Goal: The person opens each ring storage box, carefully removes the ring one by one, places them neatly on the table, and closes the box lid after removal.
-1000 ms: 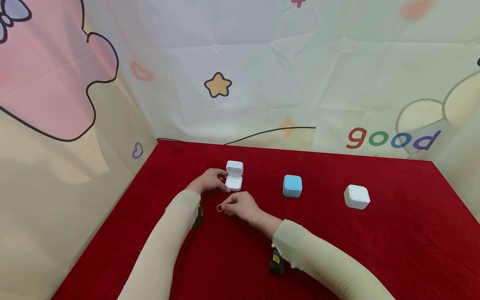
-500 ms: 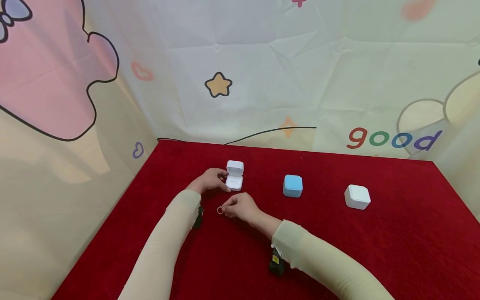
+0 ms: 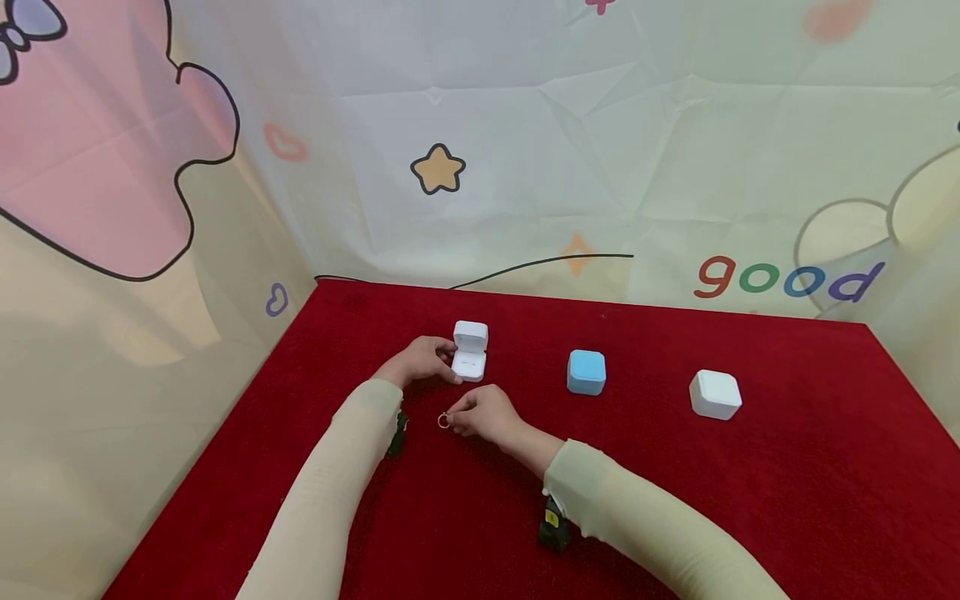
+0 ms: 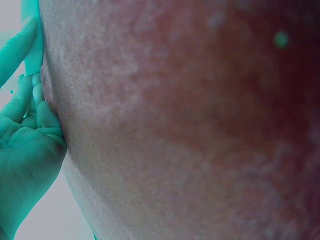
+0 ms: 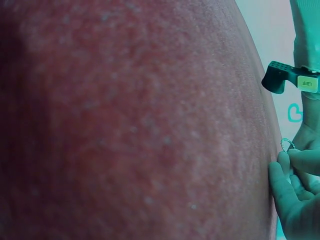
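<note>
A white ring box (image 3: 469, 367) stands with its lid raised on the red cloth, its pale padded inside facing me. My left hand (image 3: 420, 361) holds it from the left side, thumb at the front corner and fingers by the hinge. In the left wrist view the thumb and fingers meet an edge of the box (image 4: 34, 57). Just in front of the box, my right hand (image 3: 486, 414) pinches a thin ring (image 3: 439, 422) between thumb and fingertips. The ring's beaded-looking band (image 5: 283, 142) sticks up past the fingertips in the right wrist view.
To the right of the open box is a closed light-blue box (image 3: 586, 372), and farther right a closed white box (image 3: 715, 394). The red cloth (image 3: 442, 525) covers the table, and a printed backdrop (image 3: 525, 167) hangs behind and at the left.
The ring in my right hand has dropped slightly toward me and shifted a touch to the right. My left hand and the open ring box have stayed in place.
</note>
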A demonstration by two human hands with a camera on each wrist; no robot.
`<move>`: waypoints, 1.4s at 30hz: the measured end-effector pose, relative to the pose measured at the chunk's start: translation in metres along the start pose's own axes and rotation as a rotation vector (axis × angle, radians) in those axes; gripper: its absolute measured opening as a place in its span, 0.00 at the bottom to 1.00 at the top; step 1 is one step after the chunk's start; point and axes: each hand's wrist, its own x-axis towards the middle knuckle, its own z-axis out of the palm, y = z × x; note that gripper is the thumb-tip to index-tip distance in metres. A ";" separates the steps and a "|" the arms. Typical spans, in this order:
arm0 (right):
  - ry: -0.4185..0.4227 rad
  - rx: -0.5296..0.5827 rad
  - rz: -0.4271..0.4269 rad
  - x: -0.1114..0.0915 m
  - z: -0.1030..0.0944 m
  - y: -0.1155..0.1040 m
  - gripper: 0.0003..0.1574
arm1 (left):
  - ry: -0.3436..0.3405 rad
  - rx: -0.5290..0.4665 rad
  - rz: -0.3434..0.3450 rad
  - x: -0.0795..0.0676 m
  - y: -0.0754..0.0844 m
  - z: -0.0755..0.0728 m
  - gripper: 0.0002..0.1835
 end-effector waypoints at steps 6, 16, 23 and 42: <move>-0.005 0.000 0.004 0.000 0.000 0.000 0.09 | -0.005 0.000 0.000 0.001 -0.001 0.000 0.36; -0.008 -0.018 -0.002 0.002 0.001 0.002 0.09 | -0.002 0.001 -0.004 -0.001 0.000 0.001 0.36; -0.006 -0.053 -0.011 0.006 0.002 0.005 0.08 | -0.007 0.009 -0.006 0.001 -0.002 0.001 0.36; 0.001 -0.244 0.001 0.010 0.004 -0.005 0.07 | -0.008 0.015 -0.003 0.004 -0.003 0.000 0.36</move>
